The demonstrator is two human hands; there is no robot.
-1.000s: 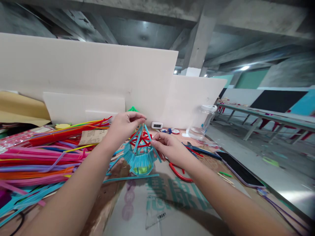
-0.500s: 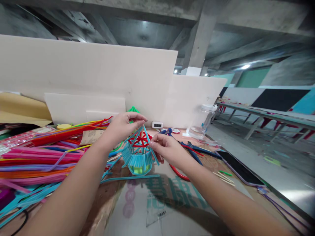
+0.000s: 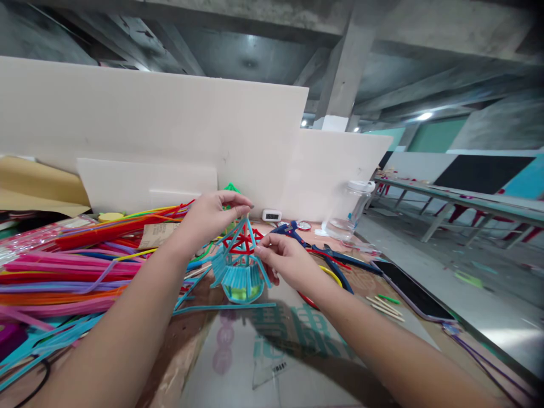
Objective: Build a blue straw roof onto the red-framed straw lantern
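- Stem pile (image 3: pixel 76 265), nine o'clock: could scatter if the left forearm (image 3: pixel 148 306) sweeps sideways.
- Model (image 3: pixel 242 277), clock centre, upright: could skew under uneven pressure.
- Left hand (image 3: pixel 219 214), twelve o'clock: pinching the model's peak; a hard squeeze could bend it.
- Right hand (image 3: pixel 283 254), two o'clock: pinching the model's roof edge; a tug could detach a strip.

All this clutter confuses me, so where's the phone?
In the head view, the phone lies right of the right hand, near the right edge of the table, beside the thin pale sticks.
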